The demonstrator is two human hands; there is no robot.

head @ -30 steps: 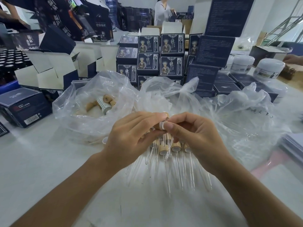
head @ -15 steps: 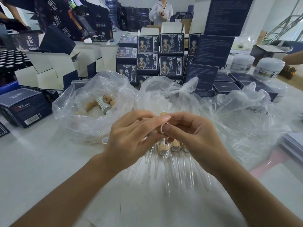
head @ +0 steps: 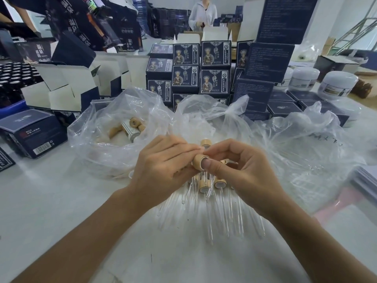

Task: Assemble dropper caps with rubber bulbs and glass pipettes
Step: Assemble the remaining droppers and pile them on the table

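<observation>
Table (head: 61, 211): a pale work surface spreads under your forearms, walled at the back by stacked dark product boxes (head: 201, 67) and white jars (head: 337, 84)
Bags: three clear plastic bags sit ahead of you; the left bag (head: 98, 144) holds wooden caps, the middle bag (head: 212, 121) what look like pale rubber bulbs, the right bag (head: 302, 152) lies slack
Finished pile: assembled droppers (head: 212, 186) lie just under your hands, glass pipettes (head: 210, 217) fanned toward you
Left hand (head: 163, 166): fingers curled round the wooden cap (head: 197, 160), holding it above the pile
Right hand (head: 240, 170): curled too, thumb pressed at the cap's open mouth, forefinger hooked over the top
Step in hand: you appear to be seating a bulb in the cap; whether it is fully home cannot be told
How to do it well: hold the cap square, push the bulb evenly through the collar until its lip seats all round, then add the pipette straight and gently, since thin glass may snap under sideways force
</observation>
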